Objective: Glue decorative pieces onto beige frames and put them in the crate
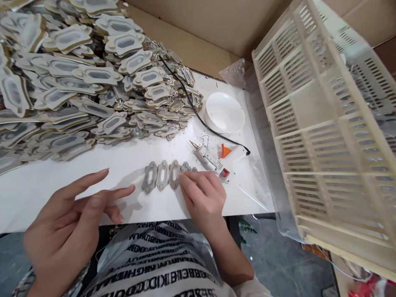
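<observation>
A short row of ornate card frames (161, 176) lies overlapped on the white table (62, 181), backs up. My right hand (202, 196) rests on the right end of that row, fingers bent and pressing down on the last pieces. My left hand (71, 218) hovers over the table's near edge to the left of the row, fingers stretched out and apart, holding nothing. A white glue gun (216, 159) with an orange trigger lies just beyond my right hand, its black cord (192, 105) running back over the pile.
A big heap of the same card frames (77, 78) covers the table's left and back. A white round dish (224, 112) sits at the back right. A cream slatted plastic crate (324, 123) stands tilted at the right, beside cardboard walls (216, 24).
</observation>
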{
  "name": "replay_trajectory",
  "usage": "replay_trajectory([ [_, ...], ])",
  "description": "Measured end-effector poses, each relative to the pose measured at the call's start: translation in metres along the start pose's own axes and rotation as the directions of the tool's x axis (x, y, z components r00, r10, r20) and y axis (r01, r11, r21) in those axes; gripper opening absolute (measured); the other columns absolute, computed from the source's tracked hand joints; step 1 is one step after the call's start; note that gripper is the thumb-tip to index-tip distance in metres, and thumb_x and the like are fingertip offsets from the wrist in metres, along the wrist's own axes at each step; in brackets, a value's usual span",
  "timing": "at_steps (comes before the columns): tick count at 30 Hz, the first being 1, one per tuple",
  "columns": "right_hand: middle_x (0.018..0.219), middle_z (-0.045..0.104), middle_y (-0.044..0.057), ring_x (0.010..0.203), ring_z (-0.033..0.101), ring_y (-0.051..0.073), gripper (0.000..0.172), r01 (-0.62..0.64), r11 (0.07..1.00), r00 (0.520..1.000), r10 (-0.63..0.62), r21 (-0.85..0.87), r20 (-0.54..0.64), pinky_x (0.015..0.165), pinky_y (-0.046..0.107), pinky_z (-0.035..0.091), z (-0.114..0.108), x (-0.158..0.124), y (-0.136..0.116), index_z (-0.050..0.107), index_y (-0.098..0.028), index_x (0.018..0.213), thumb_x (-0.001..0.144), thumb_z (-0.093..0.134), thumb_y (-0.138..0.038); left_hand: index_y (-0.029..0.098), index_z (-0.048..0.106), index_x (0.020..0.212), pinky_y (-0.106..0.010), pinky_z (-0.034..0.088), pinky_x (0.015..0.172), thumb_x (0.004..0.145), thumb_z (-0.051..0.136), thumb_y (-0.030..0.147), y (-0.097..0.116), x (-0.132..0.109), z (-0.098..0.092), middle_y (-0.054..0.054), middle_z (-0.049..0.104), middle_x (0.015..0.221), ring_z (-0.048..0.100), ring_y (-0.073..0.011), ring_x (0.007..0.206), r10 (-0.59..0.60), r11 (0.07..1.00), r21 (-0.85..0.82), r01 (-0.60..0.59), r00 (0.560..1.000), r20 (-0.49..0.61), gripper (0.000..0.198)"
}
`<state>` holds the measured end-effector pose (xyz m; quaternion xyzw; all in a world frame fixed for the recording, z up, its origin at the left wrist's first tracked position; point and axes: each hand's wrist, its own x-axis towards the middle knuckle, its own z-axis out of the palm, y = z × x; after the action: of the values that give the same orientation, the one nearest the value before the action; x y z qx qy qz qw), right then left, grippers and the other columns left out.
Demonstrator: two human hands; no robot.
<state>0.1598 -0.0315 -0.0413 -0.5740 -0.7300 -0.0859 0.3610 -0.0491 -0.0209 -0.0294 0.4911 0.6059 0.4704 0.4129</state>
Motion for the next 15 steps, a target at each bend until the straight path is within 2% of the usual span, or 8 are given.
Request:
replay_trajectory([
  [7,0.084,0.078,0.001,0.073,0.057,0.016,0.014,0.013,0.998,1.000,-0.012,-0.065,0.013,0.066,0.029,0.049,0.0019,0.0005,-0.0003,0.071,-0.019,0.089,0.090,0.064,-0.006,0.028,0.069,0.115,-0.019,0.057,0.047,0.087,0.069,0.042,-0.0011,-0.0004,-0.0016,-0.001,0.078,0.081,0.065,-0.0116,0.047,-0.013,1.000,0.010,0.013,1.000,0.015,0.031],
  [15,0.096,0.079,0.002,0.078,0.057,0.018,0.012,-0.007,0.997,0.997,0.013,-0.077,0.082,0.070,0.033,0.048,0.0000,-0.0034,-0.0010,0.072,-0.020,0.095,0.089,0.067,-0.011,0.025,0.069,0.117,-0.022,0.060,0.049,0.088,0.068,0.039,-0.0021,0.0005,-0.0014,-0.002,0.079,0.080,0.067,-0.0136,0.049,0.026,0.999,0.034,-0.027,0.999,0.044,0.032],
])
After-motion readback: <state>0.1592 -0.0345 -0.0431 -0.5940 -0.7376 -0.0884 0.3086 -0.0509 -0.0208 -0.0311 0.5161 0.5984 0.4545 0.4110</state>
